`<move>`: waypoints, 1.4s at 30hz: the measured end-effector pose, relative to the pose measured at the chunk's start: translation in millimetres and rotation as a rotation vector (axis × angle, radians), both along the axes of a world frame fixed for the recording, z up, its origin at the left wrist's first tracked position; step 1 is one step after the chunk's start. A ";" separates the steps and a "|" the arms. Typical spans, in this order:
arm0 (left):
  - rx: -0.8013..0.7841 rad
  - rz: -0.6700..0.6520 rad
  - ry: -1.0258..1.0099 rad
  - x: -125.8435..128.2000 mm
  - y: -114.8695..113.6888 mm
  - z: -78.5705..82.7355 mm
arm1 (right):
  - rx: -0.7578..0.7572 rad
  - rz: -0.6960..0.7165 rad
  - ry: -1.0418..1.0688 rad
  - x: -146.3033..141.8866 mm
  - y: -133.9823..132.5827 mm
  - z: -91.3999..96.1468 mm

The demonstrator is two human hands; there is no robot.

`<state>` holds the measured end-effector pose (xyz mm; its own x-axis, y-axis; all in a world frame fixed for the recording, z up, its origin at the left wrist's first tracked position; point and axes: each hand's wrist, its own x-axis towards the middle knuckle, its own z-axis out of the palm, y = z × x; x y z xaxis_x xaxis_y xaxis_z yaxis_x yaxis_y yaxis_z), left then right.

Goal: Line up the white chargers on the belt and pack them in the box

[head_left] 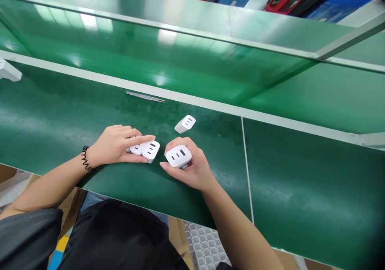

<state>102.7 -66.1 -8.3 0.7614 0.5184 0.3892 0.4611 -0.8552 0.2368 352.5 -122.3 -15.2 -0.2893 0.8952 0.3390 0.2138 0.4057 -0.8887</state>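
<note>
Charger (178, 156) within closed right hand (194, 171), charger pair (146, 149) between thumb and fingers of left hand (114, 145).

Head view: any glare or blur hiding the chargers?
Head view: ceiling-light glare patches on the upper green shelf only; paired chargers in the left hand and the charger in the right hand are sharp, ports legible; bottom-right corner darkens and softens.

**Smooth plastic, dull mat, glossy belt**

On my feed the white adapter (178, 156) and the paired adapters (146, 149) look like smooth, satin plastic. The green mat (60, 117) is matt and scuffed with pale dust. The upper belt (180, 61) is glossy and mirrors the lights. A thin strip (145, 96) gleams like bare metal.
</note>
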 end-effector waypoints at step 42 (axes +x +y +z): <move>-1.827 0.391 -1.729 -22.8 -148.9 -32.0 | -0.061 0.059 -0.828 -123.4 11.5 66.9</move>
